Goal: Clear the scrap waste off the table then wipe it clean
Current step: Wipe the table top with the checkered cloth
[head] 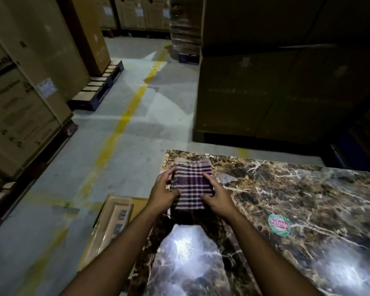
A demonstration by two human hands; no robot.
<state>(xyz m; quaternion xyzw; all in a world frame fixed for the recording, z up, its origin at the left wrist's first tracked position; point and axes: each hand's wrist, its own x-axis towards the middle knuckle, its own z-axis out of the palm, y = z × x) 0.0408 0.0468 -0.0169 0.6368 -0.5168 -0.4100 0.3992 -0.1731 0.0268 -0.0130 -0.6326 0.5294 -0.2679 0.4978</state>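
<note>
A folded cloth point(191, 189) with dark purple and white checks is held just above the far left corner of the marble-patterned table point(308, 199). My left hand point(163, 189) grips its left edge, thumb on top. My right hand point(217, 198) grips its right edge with the fingers curled round it. I see no loose scraps on the visible tabletop.
A round red and green sticker point(279, 224) is stuck on the tabletop. An open cardboard box point(113, 212) stands on the floor at the table's left side. Stacked cartons on pallets point(19, 99) line the left and far right; a yellow floor line point(124, 116) runs between them.
</note>
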